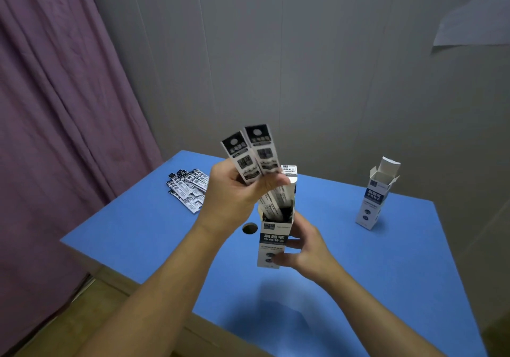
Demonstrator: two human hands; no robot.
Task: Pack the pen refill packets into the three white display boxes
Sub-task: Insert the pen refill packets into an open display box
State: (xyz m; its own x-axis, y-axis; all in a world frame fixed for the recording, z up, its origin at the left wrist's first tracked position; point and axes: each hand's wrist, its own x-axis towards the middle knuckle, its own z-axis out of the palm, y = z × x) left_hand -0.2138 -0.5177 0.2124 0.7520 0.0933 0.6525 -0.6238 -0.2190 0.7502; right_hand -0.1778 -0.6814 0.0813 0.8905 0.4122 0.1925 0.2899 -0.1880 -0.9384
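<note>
My left hand (234, 191) grips two black-and-white pen refill packets (252, 154), their lower ends reaching down into the open top of a white display box (274, 235). My right hand (306, 249) holds that box upright from its right side, above the blue table (358, 274). A second white display box (374, 199) stands open at the table's far right. A pile of several refill packets (187, 189) lies at the far left of the table. No third box is in view.
A round cable hole (250, 228) sits in the table just left of the held box. A purple curtain (55, 108) hangs on the left and a grey wall stands behind. A paper sheet (474, 23) is stuck on the wall at upper right.
</note>
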